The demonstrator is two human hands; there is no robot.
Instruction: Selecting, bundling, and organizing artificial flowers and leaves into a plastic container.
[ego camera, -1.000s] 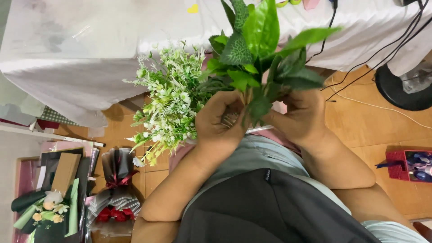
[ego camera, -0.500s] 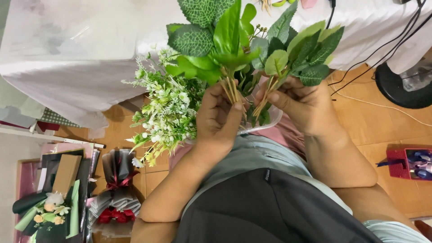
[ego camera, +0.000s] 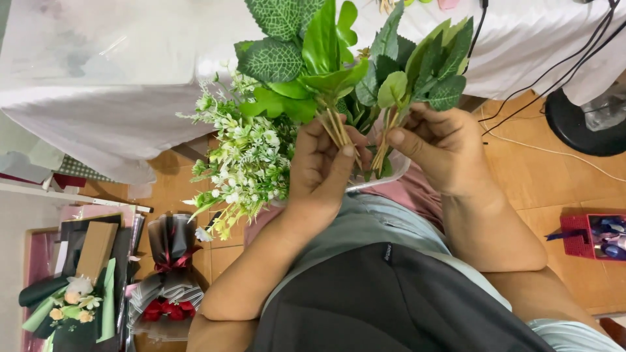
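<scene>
**Two leaf bunches, one in each hand**

The left hand (ego camera: 319,173) is closed around the pale stems of a leaf bunch (ego camera: 293,58), thumb pressed across them at centre frame. The right hand (ego camera: 443,150) pinches a second bunch (ego camera: 424,72) by its stems between thumb and fingers, just right of centre. Both sets of stems run roughly up the frame, leaning slightly toward each other at the bottom, with the leaves fanning into the upper middle. The two bunches sit just beside each other, their leaves overlapping while the stems stay apart; neither hand is clearly nearer the other's bunch.

Left of the left hand, a spray of small white flowers (ego camera: 241,163) hangs down toward the lower left. A white cloth (ego camera: 111,85) fills the upper left. In the lower left lie wrapped bouquets (ego camera: 166,287) on the tiled floor (ego camera: 541,176). Black cables (ego camera: 554,78) run to a round dark base (ego camera: 587,117) at upper right, and a red tray (ego camera: 596,236) sits at the right edge.
</scene>
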